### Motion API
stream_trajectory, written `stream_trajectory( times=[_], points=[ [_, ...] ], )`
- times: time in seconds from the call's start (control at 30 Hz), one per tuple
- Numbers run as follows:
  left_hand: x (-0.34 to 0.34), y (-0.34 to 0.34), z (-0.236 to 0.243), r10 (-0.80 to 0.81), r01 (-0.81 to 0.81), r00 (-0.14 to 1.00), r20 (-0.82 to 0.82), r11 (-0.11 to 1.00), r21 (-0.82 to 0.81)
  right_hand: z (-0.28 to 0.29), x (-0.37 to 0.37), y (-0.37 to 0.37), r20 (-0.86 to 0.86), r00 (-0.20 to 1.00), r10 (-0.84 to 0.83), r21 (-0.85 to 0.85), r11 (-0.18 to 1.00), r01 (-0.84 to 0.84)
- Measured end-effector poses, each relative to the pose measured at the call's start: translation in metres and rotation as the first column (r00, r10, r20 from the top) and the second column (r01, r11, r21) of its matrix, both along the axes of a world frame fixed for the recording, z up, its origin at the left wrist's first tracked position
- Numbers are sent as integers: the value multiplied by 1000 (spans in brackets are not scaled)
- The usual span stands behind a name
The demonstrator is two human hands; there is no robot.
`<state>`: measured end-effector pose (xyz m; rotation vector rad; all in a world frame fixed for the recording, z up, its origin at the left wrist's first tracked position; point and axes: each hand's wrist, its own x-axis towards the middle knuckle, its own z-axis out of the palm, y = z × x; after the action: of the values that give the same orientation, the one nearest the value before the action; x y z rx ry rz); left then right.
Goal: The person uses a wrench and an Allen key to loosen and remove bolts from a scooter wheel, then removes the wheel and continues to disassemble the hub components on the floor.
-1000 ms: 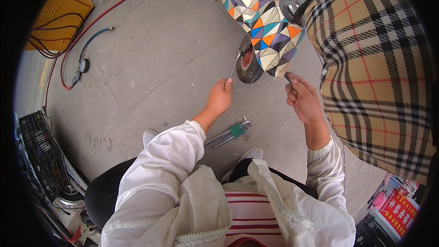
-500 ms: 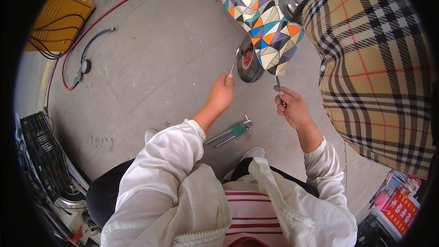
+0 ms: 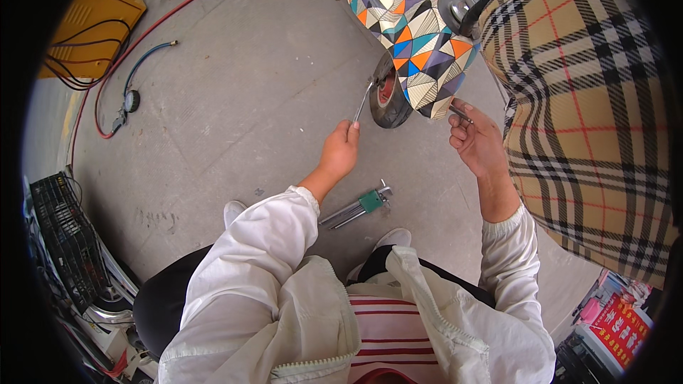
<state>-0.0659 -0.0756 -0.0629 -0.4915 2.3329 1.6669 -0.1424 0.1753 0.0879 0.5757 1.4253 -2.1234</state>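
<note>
My left hand point(image 3: 340, 148) grips a silver wrench point(image 3: 363, 103). The wrench's far end meets the hub side of a small black wheel point(image 3: 391, 99) with a red rim. Over that wheel sits the scooter's body panel point(image 3: 427, 50), patterned in orange, blue, teal and white triangles. On the wheel's other side, my right hand point(image 3: 480, 144) is closed around a slim, dark metal tool point(image 3: 461, 114) close to the panel's lower tip. Its exact kind is hard to make out, and the panel hides whatever its tip touches.
Hex keys in a green holder point(image 3: 370, 201) lie on the floor between my feet. A tan plaid cover point(image 3: 583, 114) hangs close at the right. Leftward are a red hose point(image 3: 142, 41) with a pressure gauge point(image 3: 132, 101), a yellow case point(image 3: 99, 25) and a black crate point(image 3: 71, 235).
My right hand has moved right and up with its tool, which now slants instead of pointing up under the panel. My left hand has dipped slightly, the wrench still at the wheel.
</note>
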Motion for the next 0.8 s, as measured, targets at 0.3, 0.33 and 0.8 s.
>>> stream_trajectory(
  times=[0.3,0.33,0.8],
  points=[
    [-3,4,-1,5,-9,998,68,998,63,0,1,1,-12,999,36,13,999,-36],
    [-4,5,1,4,-10,997,74,997,71,0,0,1,-14,999,36,9,999,-35],
    [-6,-8,-6,-28,3,994,103,971,239,7,1,-4,-13,999,30,37,999,-30]
  ],
)
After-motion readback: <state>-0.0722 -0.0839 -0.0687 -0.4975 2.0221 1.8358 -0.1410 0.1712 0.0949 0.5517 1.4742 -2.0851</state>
